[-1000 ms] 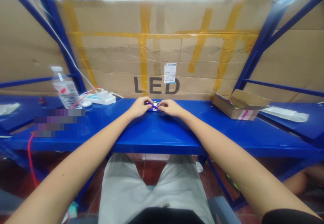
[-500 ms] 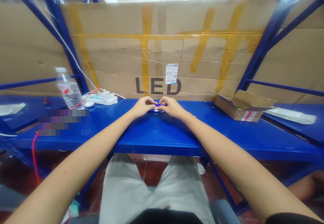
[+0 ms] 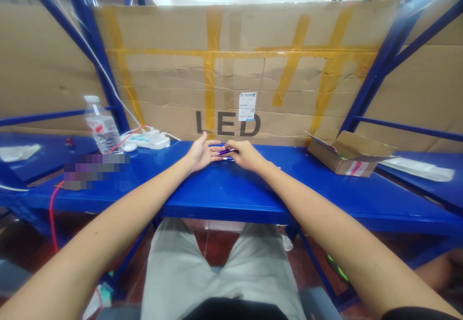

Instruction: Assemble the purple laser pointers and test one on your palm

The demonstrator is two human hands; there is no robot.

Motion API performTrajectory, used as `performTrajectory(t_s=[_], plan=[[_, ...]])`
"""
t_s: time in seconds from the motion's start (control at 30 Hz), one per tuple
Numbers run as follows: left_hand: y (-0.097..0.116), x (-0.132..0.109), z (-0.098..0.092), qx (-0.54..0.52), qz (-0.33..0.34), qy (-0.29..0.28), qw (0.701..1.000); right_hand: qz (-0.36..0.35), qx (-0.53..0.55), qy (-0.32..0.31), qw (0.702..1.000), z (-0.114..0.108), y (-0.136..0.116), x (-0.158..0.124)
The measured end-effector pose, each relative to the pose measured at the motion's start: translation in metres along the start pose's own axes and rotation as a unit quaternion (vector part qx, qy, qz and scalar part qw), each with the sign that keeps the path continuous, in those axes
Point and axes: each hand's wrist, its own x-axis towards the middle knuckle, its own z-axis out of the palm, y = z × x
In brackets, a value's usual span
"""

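Note:
At the back middle of the blue table, my right hand (image 3: 246, 155) pinches a slim purple pen (image 3: 224, 152). My left hand (image 3: 201, 154) is turned palm up with its fingers stretched out and thumb raised; its fingertips reach the pen's left end, and I cannot tell whether they touch it. Just below the held pen, a blue and silver pen (image 3: 228, 159) lies on the tabletop, partly covered by my right hand.
The blue table (image 3: 224, 194) ends against a large cardboard sheet (image 3: 173, 88) marked LED. To the left stand a water bottle (image 3: 102, 127), a white power strip (image 3: 150, 139) and a red cable (image 3: 52, 214). An open cardboard box (image 3: 349, 153) sits at the right.
My left hand has let go of the pen, opened and turned palm up. My right hand keeps the pen, now slightly tilted. The view has shifted a little.

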Motion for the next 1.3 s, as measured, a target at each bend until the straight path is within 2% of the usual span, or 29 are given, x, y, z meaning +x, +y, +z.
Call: performTrajectory(t_s=[0.2,0.47,0.67,0.9,1.3], plan=[[-0.003,0.000,-0.004,-0.015,-0.023,-0.032,0.999,0.015,-0.035,-0.012,0.999,0.002,-0.006,-0.001],[-0.005,-0.001,-0.010,0.020,-0.032,-0.098,0.994,0.020,-0.114,-0.062,0.991,0.000,-0.013,-0.002],[-0.004,-0.002,-0.012,0.026,-0.038,-0.104,0.993,0.038,-0.126,-0.073,0.989,0.001,-0.014,-0.002],[-0.005,-0.004,-0.009,0.009,-0.044,-0.088,0.995,0.020,-0.114,-0.071,0.991,0.001,-0.014,-0.002],[-0.006,-0.003,-0.007,0.009,-0.048,-0.091,0.995,-0.004,-0.078,-0.052,0.996,0.001,-0.015,-0.002]])
